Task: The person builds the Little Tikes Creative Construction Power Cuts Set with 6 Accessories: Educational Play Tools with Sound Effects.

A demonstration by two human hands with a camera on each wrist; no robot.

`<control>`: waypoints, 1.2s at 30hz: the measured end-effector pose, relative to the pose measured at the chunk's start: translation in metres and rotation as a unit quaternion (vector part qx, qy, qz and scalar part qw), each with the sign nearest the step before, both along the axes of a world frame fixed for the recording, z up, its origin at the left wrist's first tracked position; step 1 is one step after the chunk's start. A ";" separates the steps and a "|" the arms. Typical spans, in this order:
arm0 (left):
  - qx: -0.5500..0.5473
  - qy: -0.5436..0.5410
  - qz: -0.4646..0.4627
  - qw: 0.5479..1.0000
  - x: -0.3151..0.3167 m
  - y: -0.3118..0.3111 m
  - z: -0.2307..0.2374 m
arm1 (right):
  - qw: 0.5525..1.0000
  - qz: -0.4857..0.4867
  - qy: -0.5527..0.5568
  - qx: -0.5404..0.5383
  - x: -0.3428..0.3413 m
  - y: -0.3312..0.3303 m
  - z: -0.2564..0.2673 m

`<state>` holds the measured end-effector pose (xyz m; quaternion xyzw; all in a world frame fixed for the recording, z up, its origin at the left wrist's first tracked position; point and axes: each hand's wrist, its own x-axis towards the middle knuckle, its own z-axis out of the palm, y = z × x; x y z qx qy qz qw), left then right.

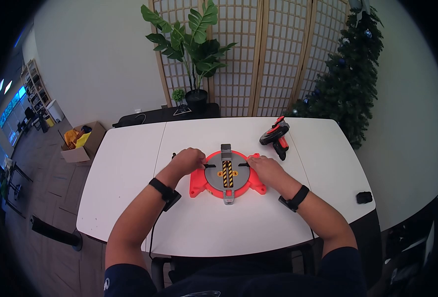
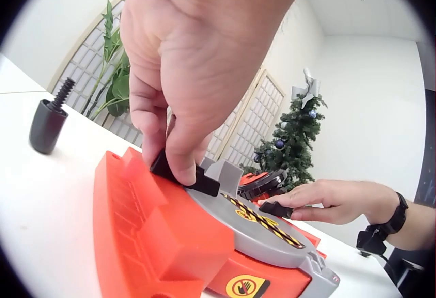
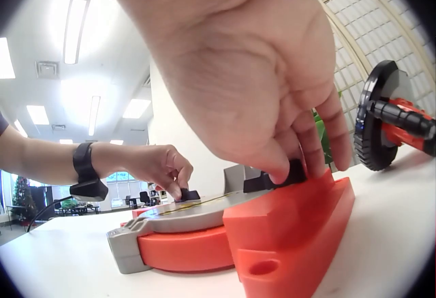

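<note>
A red toy miter saw base (image 1: 197, 187) lies flat on the table in the head view. Its round grey turntable (image 1: 213, 182) carries a yellow-and-black striped strip (image 1: 228, 175) down the middle. My left hand (image 1: 187, 161) pinches a black clamp piece (image 2: 207, 183) between thumb and fingers at the left side of the base. On the opposite side, my right hand (image 1: 269, 172) pinches a matching black clamp piece (image 3: 257, 181). Both clamp pieces point inward over the turntable's edge. Fingers partly cover each one.
Behind the right hand rests the red and black toy saw head (image 1: 277, 136) with its toothed disc. A black knob with a screw thread (image 2: 49, 126) stands left of the base. At the table's right edge lies a small black object (image 1: 364, 198). The white table (image 1: 125, 198) has visible seams.
</note>
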<state>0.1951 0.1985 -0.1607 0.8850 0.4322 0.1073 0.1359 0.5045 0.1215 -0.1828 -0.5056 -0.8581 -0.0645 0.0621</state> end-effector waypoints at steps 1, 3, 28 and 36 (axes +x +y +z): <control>-0.001 -0.003 -0.001 1.000 0.000 0.000 0.000 | 1.000 -0.003 -0.005 -0.003 0.000 0.000 0.000; -0.002 -0.007 -0.002 1.000 0.000 -0.001 0.000 | 1.000 0.000 0.003 0.002 0.001 0.001 -0.004; -0.088 0.042 -0.029 0.995 0.002 -0.032 0.002 | 0.989 0.016 0.136 -0.061 0.014 -0.011 0.001; -0.055 0.045 -0.048 0.996 -0.001 -0.036 -0.005 | 0.950 -0.106 0.295 0.007 0.046 0.002 0.032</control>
